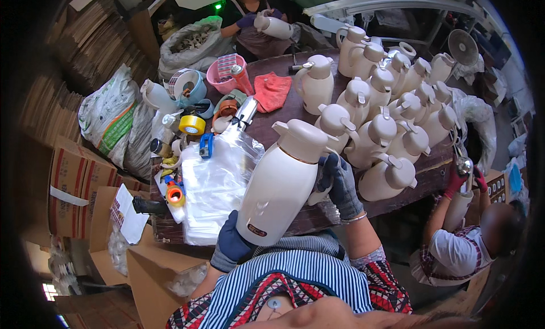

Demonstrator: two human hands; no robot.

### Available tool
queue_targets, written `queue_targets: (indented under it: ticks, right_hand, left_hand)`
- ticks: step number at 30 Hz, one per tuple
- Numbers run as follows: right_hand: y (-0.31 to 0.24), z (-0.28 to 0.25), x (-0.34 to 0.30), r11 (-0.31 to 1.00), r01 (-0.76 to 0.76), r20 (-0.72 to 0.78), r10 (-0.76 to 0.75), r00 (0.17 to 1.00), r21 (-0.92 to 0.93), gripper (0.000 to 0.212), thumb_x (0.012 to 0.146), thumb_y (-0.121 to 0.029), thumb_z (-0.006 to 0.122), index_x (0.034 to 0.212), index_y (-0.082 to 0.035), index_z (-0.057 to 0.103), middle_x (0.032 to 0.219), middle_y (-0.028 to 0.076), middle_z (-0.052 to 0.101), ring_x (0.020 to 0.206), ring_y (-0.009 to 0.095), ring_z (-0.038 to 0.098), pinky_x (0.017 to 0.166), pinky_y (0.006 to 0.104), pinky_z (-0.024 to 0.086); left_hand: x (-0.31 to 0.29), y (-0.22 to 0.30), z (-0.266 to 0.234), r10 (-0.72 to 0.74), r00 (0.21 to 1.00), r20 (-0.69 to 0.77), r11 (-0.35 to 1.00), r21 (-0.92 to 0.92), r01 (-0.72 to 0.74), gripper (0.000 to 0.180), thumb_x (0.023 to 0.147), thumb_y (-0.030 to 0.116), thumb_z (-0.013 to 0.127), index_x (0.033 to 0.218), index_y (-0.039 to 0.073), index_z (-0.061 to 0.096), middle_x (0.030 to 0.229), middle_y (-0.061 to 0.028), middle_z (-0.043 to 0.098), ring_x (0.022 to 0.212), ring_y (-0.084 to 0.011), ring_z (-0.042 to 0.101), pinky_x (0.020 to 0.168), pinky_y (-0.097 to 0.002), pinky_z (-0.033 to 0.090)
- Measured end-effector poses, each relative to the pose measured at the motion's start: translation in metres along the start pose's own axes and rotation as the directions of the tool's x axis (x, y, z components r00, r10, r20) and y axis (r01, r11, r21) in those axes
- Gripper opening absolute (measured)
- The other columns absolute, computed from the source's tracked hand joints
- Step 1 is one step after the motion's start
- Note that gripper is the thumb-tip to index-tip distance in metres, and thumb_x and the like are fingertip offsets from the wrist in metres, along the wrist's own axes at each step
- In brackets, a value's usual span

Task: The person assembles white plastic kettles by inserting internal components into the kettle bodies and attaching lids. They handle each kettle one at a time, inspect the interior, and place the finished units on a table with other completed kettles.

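A large cream thermos jug [278, 192] is tilted in front of me, its spout up and to the left and a dark oval badge near its base. My left hand [233, 242], in a blue-grey glove, is wrapped round the bottom of the jug. My right hand [340, 187], gloved too, is closed round the jug's handle on the right side; some of its fingers are hidden behind the handle. Under the jug, to its left, lies a stack of clear plastic bags [210, 190]. Just right of my right hand, another thermos jug [388, 178] lies tilted near the table edge.
Several cream jugs [381, 130] crowd the right of the dark table [269, 137]. Yellow tape [192, 124], a blue tape dispenser [206, 145], a pink bucket [224, 73] and a red cloth [271, 91] sit left and back. Co-workers handle jugs at the back and right. Cartons [76, 184] stand left.
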State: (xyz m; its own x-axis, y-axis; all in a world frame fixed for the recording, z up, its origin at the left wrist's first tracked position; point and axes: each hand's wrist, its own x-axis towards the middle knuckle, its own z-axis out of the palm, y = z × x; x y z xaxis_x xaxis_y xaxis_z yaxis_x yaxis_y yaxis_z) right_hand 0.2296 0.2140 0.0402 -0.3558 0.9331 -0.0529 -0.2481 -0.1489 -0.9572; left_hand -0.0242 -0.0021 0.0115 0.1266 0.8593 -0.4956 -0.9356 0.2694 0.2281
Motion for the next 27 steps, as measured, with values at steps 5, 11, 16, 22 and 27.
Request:
queue_targets:
  ticks: [5, 11, 16, 22, 27]
  right_hand:
    - [-0.003, 0.010, 0.002, 0.998, -0.057, -0.001, 0.057, 0.998, 0.000, 0.059, 0.102, -0.053, 0.052, 0.112, 0.003, 0.067, 0.061, 0.001, 0.054, 0.048, 0.010, 0.053, 0.046, 0.0249, 0.045]
    - [-0.033, 0.042, -0.019, 0.976, -0.028, 0.058, 0.041, 0.997, -0.214, 0.041, 0.098, -0.037, 0.064, 0.113, 0.001, 0.066, 0.076, 0.005, 0.065, 0.053, 0.010, 0.060, 0.048, 0.0256, 0.048]
    - [-0.051, 0.075, -0.038, 0.932, 0.117, 0.136, -0.073, 0.988, -0.343, 0.034, 0.093, -0.025, 0.072, 0.115, 0.000, 0.065, 0.081, 0.009, 0.067, 0.060, 0.011, 0.065, 0.055, 0.0271, 0.052]
    - [-0.043, 0.067, -0.041, 0.869, 0.192, 0.132, -0.148, 0.980, -0.456, 0.042, 0.088, -0.025, 0.077, 0.120, -0.001, 0.063, 0.098, 0.016, 0.069, 0.086, 0.025, 0.071, 0.078, 0.0348, 0.056]
    - [-0.033, 0.050, -0.054, 0.668, 0.520, 0.267, -0.451, 0.852, -0.533, 0.059, 0.080, -0.034, 0.082, 0.125, -0.002, 0.060, 0.122, 0.021, 0.065, 0.101, 0.034, 0.070, 0.083, 0.0400, 0.056]
  left_hand:
    - [-0.004, -0.004, 0.001, -0.007, 1.000, -0.030, 0.999, -0.040, 0.006, 0.054, 0.106, 0.041, 0.043, 0.148, 0.006, 0.042, 0.149, -0.0161, 0.049, 0.136, -0.0326, 0.047, 0.117, -0.0502, 0.034]
    - [0.018, -0.019, -0.019, 0.076, 0.979, -0.192, 0.982, 0.182, -0.041, 0.048, 0.106, 0.042, 0.044, 0.143, 0.011, 0.048, 0.141, -0.0127, 0.055, 0.129, -0.0317, 0.051, 0.110, -0.0493, 0.040]
    - [0.086, -0.012, -0.047, 0.148, 0.963, -0.223, 0.879, 0.476, -0.025, 0.047, 0.105, 0.042, 0.045, 0.140, 0.011, 0.051, 0.137, -0.0116, 0.057, 0.126, -0.0302, 0.052, 0.106, -0.0480, 0.042]
    - [0.118, -0.018, -0.067, 0.154, 0.961, -0.228, 0.851, 0.525, -0.012, 0.045, 0.105, 0.042, 0.046, 0.137, 0.012, 0.053, 0.134, -0.0103, 0.059, 0.121, -0.0284, 0.055, 0.102, -0.0464, 0.044]
    - [0.148, -0.005, -0.083, 0.115, 0.971, -0.208, 0.823, 0.567, 0.024, 0.043, 0.104, 0.042, 0.048, 0.134, 0.012, 0.055, 0.130, -0.0092, 0.060, 0.117, -0.0269, 0.056, 0.099, -0.0451, 0.046]
